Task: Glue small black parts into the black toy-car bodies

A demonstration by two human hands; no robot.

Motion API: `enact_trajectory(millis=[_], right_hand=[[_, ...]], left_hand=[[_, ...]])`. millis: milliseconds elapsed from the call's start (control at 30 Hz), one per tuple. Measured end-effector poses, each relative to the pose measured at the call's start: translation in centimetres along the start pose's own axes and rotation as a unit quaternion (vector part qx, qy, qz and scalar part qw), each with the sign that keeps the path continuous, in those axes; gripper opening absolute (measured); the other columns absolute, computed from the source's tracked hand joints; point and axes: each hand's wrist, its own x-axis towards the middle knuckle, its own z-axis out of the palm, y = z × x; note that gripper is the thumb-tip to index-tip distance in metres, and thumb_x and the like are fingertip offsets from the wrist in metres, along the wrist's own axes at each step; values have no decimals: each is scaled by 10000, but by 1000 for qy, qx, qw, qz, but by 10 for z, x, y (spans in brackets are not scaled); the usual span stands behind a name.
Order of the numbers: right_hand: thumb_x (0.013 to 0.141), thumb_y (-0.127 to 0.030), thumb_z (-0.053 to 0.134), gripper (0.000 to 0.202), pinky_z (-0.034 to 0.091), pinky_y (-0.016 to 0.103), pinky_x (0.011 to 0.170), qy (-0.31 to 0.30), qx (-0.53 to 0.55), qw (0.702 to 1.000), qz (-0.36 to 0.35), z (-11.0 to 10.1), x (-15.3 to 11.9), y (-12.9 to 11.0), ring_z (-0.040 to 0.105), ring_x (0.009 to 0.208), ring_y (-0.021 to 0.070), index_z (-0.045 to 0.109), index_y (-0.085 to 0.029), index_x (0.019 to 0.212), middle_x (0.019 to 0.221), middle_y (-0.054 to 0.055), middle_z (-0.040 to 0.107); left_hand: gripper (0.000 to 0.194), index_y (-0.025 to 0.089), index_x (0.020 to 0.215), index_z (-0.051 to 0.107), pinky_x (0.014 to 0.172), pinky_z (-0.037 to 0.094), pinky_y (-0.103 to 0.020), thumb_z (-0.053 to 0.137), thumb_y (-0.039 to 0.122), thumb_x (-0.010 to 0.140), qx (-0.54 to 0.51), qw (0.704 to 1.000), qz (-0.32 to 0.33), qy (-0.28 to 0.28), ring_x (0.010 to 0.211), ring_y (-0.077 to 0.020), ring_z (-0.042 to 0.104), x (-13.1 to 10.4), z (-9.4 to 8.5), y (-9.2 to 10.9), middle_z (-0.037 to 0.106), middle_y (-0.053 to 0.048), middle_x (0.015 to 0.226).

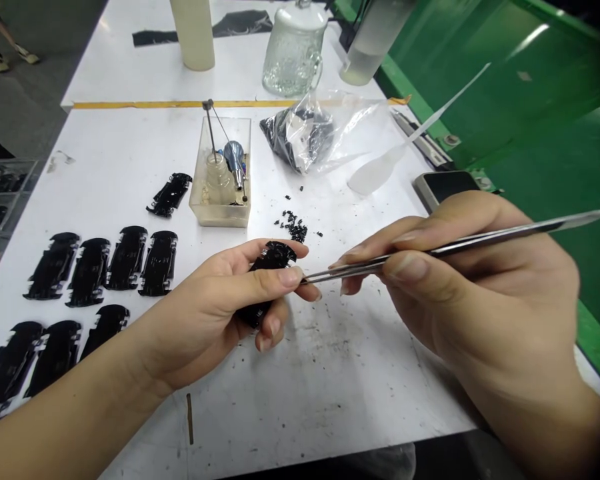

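My left hand (230, 287) is closed around a black toy car chassis (279, 253), its thumb pressed across the middle. Pinched between thumb and fingers of my right hand (460, 287) is a pair of metal tweezers (460, 245). The tweezer tips reach the side of the chassis beside my left thumb; whether they grip a small part there is too small to tell. Just beyond my left hand lies a heap of tiny black parts (294, 227). Several more black chassis (89, 270) lie in rows on the left, and a single chassis (170, 195) sits apart from them.
A clear plastic box (223, 217) holds a small bottle and a blue-topped tool. Behind are a plastic bag (305, 137) of dark parts, a glass jar (294, 53) and a tall cup (194, 33). A white dropper (375, 170) and a phone (447, 183) lie near the green partition (545, 113).
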Motion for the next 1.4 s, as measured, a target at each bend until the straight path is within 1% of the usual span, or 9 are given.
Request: enact_trajectory(millis=[433,600,700,833,967,1167,1233,1333,1400], right_hand=[[903,-162,772,87,642,295,607,-4,8,999,49,0,-1,2,753,712,177,725,-235,904,894,23,775],[913,-151,751,92,644,293,622,-17,33,998,59,-2,4,0,753,711,174,737,-242,909,897,4,775],[900,-189,783,78,654,293,645,-2,15,999,46,-2,13,-9,755,699,175,721,-227,872,874,8,782],[873,-206,815,106,689,326,690,-5,-13,999,51,-4,24,-14,777,752,203,714,-215,843,850,8,778],[903,-154,762,83,705,354,650,-64,72,994,49,-6,26,-4,793,774,238,709,-212,875,871,11,782],[915,-135,740,92,691,310,638,-58,93,991,82,-4,17,0,796,841,234,680,-192,876,859,24,758],[921,-126,728,97,701,351,650,-64,105,989,86,-4,15,-1,795,840,238,667,-191,884,867,19,756],[918,-120,723,126,712,471,665,-63,111,986,111,-3,15,-2,794,812,269,638,-196,866,859,1,748],[919,-119,719,142,711,507,672,-69,109,985,117,-3,15,-3,795,809,285,619,-197,855,853,-1,747]], left_hand=[[189,167,1100,657,502,450,-165,727,160,924,7,1000,-6,17,529,-46,525,0,3,2,718,-21,881],[137,164,1069,673,521,457,-194,656,269,982,32,999,-2,23,541,-68,536,-2,5,2,741,-45,896],[177,150,1057,685,461,436,-198,598,290,997,51,999,-16,0,492,-75,558,-1,5,1,781,-97,961],[200,149,1043,728,433,427,-162,608,304,1001,86,994,-53,-39,449,-50,554,-1,3,1,808,-111,967],[202,162,1036,749,391,345,-134,619,312,1003,104,990,-86,-45,418,-27,517,-3,3,3,821,-121,997],[193,177,1013,748,365,273,-142,597,296,996,122,986,-101,-47,384,-20,462,-3,4,6,828,-116,971],[198,182,1019,750,359,257,-144,601,309,993,126,985,-106,-46,385,-22,459,-2,4,6,828,-117,988],[193,186,1005,751,364,272,-148,600,305,987,132,984,-114,-39,384,-22,455,-2,5,7,828,-110,994],[187,186,991,751,368,283,-151,601,297,982,138,983,-118,-31,380,-21,451,-2,6,7,830,-105,992]])
